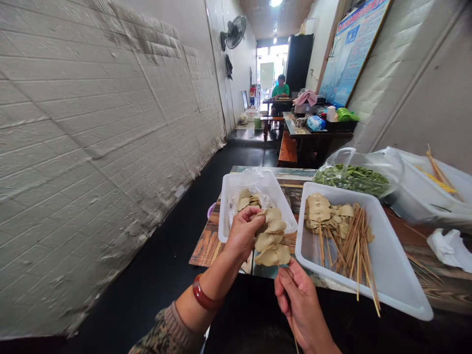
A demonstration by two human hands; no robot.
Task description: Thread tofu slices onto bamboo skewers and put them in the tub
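Skewered slices (268,240) bridge left grip (242,231) and right grip (300,296).

Left hand (242,232) beyond right hand (300,302), both with pinched fingers (286,282).

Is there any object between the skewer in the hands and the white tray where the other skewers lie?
Only the raised left rim of that tray; nothing else visible stands between it and the held skewer.
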